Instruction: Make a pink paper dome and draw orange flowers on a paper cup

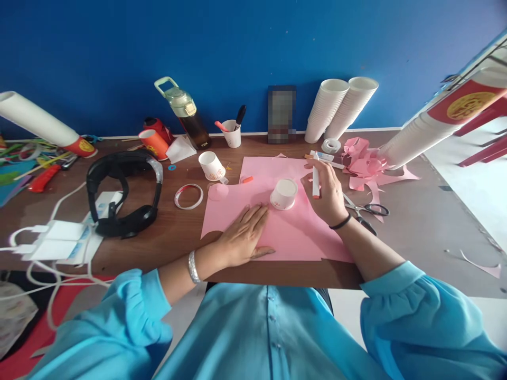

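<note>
My left hand (pixel 249 231) lies flat on a pink paper sheet (pixel 293 243), its fingers stretched toward an upside-down white paper cup (pixel 284 194). The fingertips are close to the cup's lower left side; whether they touch it I cannot tell. In my right hand (pixel 328 192), to the right of the cup, is a white marker (pixel 316 182) with its orange end pointing down. A small orange cap (pixel 247 180) rests on the sheet. A pink paper circle (pixel 218 192) overlaps the sheet's left part, beside a paper cup (pixel 212 166) lying tilted on the table.
Scissors (pixel 362 210) and crumpled pink scraps (pixel 364 161) lie at the right. Tall cup stacks (pixel 328 108) stand by the blue wall, near a bottle (pixel 190 119) and a cup of pens (pixel 232 134). A tape roll (pixel 189 196) and black headset (pixel 122 192) are leftward.
</note>
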A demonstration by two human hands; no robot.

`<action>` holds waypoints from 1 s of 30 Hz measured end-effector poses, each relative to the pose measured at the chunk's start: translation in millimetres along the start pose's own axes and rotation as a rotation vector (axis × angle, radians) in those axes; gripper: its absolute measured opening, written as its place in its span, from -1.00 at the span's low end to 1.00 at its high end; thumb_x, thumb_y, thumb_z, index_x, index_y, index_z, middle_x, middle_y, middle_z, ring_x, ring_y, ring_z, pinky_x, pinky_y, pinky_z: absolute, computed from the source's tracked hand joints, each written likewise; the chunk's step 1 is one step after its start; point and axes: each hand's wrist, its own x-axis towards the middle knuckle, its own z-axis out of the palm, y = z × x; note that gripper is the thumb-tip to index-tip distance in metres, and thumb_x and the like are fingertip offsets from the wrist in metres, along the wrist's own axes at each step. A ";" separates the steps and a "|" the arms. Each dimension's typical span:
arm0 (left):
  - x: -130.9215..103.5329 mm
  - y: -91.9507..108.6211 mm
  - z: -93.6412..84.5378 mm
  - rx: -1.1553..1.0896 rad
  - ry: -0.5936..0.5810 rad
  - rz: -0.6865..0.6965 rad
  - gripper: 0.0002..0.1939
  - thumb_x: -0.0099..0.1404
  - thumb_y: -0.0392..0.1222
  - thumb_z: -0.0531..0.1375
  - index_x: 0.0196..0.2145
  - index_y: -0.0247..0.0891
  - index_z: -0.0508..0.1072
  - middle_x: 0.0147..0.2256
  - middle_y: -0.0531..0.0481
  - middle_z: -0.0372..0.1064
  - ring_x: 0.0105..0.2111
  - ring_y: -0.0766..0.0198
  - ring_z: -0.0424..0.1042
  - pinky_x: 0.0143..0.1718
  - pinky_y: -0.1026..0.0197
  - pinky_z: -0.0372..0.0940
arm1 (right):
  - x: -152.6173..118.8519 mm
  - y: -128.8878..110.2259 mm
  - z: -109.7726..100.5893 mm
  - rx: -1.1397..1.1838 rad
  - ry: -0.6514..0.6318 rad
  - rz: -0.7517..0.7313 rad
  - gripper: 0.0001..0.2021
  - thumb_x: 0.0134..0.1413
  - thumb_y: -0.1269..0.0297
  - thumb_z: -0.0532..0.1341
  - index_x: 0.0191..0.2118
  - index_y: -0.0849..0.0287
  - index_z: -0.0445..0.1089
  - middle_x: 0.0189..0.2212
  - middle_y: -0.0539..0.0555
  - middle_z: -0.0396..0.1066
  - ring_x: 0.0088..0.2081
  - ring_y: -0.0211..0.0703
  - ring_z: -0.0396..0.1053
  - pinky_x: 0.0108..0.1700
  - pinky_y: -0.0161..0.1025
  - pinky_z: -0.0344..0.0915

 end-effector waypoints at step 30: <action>76.2 -24.3 -58.3 -0.495 0.442 -0.220 -0.91 0.31 -0.23 0.31 -0.20 -0.19 0.56 -0.27 0.05 0.60 -0.29 0.32 0.54 -0.21 0.25 0.43 | -1.8 -53.6 -29.0 0.743 -0.091 0.299 -0.82 0.13 0.20 0.40 -0.31 0.18 0.46 -0.44 0.04 0.52 -0.48 -0.21 0.47 -0.44 -0.22 0.39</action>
